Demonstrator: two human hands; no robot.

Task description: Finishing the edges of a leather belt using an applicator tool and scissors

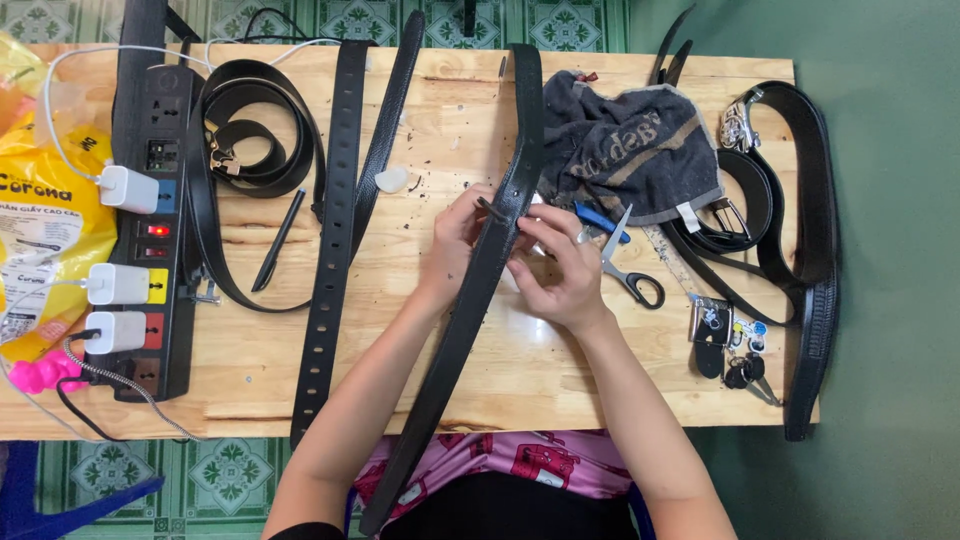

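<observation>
A long black belt [470, 290] runs diagonally from the far table edge down across my lap. Both hands work on it near the middle of the wooden table [260, 350]. My left hand [455, 240] pinches the belt's left edge, fingers around a small dark piece [488, 210] at the strap. My right hand [560, 265] grips the belt from the right side, fingers curled against it. Just right of that hand lie a pair of scissors [625, 265] and a blue-handled tool [600, 220].
Two more black belts [335, 230] lie left of my hands, with a coiled belt [250, 130], a black pen [278, 240] and a power strip [155, 230] with white chargers. A dark cloth [630, 140], coiled belts [800, 220] and keys [730, 345] sit right. A yellow bag [45, 220] is far left.
</observation>
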